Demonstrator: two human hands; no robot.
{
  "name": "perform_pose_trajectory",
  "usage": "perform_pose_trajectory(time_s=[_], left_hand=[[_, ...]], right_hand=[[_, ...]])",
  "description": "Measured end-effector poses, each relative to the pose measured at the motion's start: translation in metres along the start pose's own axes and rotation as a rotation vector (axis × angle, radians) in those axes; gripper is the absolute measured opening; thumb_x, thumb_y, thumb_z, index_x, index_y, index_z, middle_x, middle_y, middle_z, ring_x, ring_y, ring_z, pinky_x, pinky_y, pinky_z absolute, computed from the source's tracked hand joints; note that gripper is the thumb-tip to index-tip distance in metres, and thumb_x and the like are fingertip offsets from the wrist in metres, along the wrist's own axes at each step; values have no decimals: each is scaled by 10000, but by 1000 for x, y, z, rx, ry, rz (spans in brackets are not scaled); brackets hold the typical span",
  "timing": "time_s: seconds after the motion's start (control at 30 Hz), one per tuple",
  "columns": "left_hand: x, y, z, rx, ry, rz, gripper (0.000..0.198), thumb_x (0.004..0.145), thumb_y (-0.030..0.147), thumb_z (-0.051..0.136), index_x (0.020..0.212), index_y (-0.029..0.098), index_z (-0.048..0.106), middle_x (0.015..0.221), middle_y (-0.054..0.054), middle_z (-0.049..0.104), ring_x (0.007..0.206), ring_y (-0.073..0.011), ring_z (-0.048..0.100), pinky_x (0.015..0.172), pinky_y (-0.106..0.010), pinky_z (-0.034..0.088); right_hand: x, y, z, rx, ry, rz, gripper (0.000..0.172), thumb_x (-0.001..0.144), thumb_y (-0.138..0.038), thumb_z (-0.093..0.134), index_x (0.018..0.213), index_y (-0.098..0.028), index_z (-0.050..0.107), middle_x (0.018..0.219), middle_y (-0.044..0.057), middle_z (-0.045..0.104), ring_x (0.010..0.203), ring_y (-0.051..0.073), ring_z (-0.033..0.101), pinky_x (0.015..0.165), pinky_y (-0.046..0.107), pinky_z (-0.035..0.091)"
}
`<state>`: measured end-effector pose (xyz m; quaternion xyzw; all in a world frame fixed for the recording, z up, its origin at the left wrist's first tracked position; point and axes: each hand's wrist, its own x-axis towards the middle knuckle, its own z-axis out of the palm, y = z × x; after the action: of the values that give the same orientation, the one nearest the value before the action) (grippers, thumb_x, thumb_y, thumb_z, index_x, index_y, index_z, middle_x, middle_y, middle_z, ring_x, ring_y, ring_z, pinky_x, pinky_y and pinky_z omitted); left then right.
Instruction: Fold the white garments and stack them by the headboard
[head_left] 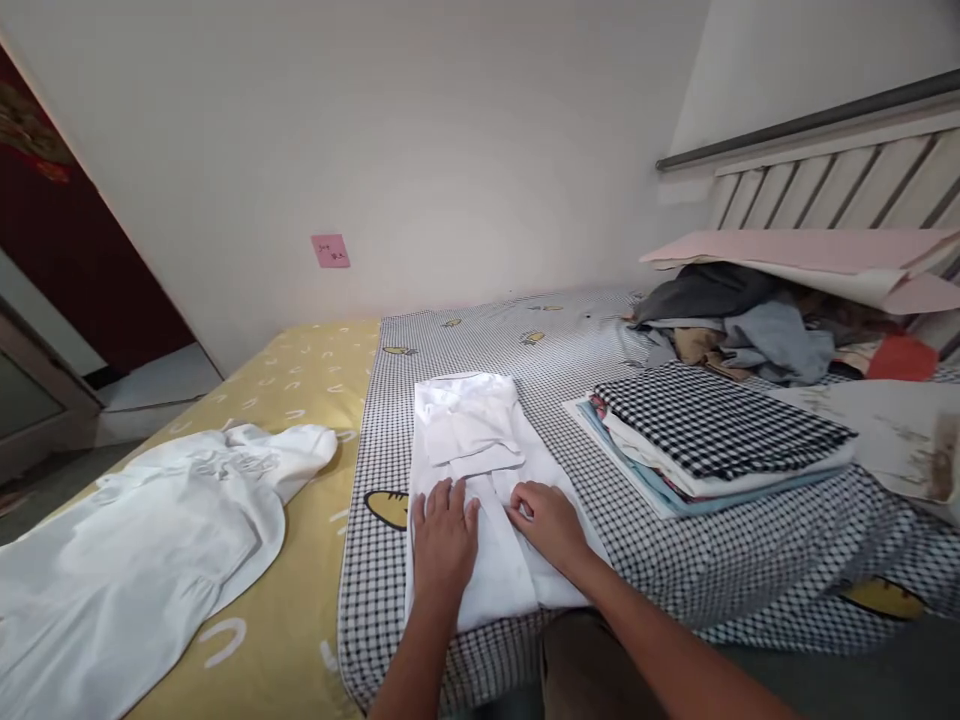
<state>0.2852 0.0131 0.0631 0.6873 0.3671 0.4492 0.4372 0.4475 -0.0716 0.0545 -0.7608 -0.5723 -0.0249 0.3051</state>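
While both hands are set apart on the near half of a flat-folded, white fabric garment (491,490), the left hand (444,535) lies palm down with its fingers extended; the right hand (553,522) rests to its right with fingers curled and thumb near the index finger; whether this right hand grips fabric cannot be told. The garment is located at the near centre of a black-and-white checked fabric cover (457,350); a smaller folded section lies on top of its far half, beyond the fingers.

To the right, just beside the garment, is a stack of folded cloths topped by a black-and-white gingham cloth (720,418); white and light-blue layers show beneath it; at the far right, a loose heap of grey and brown clothing (780,335) lies below a pale pink sheet (802,248); to the left, a loosely spread, white fabric garment (172,530) lies on a yellow patterned fabric cover (307,590).
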Motion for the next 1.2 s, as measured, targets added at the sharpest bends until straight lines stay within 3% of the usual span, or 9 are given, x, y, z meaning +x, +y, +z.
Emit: perform_pose_trajectory(time_s=[0.23,0.37,0.53,0.63,0.77,0.93,1.03,1.2], left_hand=[[0,-5,0,345,-36,126,254,919,346,577,1150,264,646,1391,-132,594,1431,-316,399,1253,-566,130],[0,-4,0,330,-22,135,252,911,323,584,1142,255,660,1346,-136,614,1393,-323,438,1255,-552,112],[0,-3,0,254,9,137,260,876,320,631,1116,248,699,1285,-135,643,1351,-330,475,1259,-530,96],[1,-4,0,403,3,183,298,920,339,562,1176,231,670,1284,-127,653,1311,-315,509,1236,-551,179],[1,-9,-1,791,-23,308,417,1009,356,365,1320,160,564,1327,-152,635,1271,-301,541,1134,-563,351],[2,-19,-2,994,37,433,487,1019,419,343,1379,138,512,1374,-172,597,1278,-287,542,1094,-521,406],[1,-21,-2,1048,32,455,527,1004,479,366,1396,156,503,1401,-177,576,1275,-295,544,1092,-527,407],[1,-22,-2,1075,6,471,549,987,509,401,1421,185,490,1416,-174,564,1296,-296,530,1096,-533,406]], right_hand=[[1,6,-1,18,-79,-65,144,947,-251,583,928,-253,725,957,17,653,940,180,604,836,327,363],[0,9,-5,5,-139,-179,205,964,-267,574,1087,-315,731,1065,29,641,1025,207,572,878,367,365],[0,8,-9,-38,-207,-228,374,1001,-316,509,1366,-337,584,1138,40,660,1028,234,538,894,404,385],[0,11,-10,-15,-242,-250,446,1012,-347,487,1458,-353,489,1206,49,661,1047,243,532,917,422,397],[0,14,-10,38,-275,-315,438,1021,-317,458,1454,-368,498,1359,51,627,1185,262,510,1003,468,379],[3,17,-7,107,-345,-329,415,1008,-258,442,1365,-402,594,1496,1,545,1434,277,357,1141,560,238],[8,20,-6,266,-365,-215,395,1019,-311,394,1321,-373,640,1453,1,590,1427,254,390,1169,550,217],[20,10,0,400,-327,18,534,1040,-391,227,1134,-315,747,1348,12,664,1331,236,502,1157,535,266]])
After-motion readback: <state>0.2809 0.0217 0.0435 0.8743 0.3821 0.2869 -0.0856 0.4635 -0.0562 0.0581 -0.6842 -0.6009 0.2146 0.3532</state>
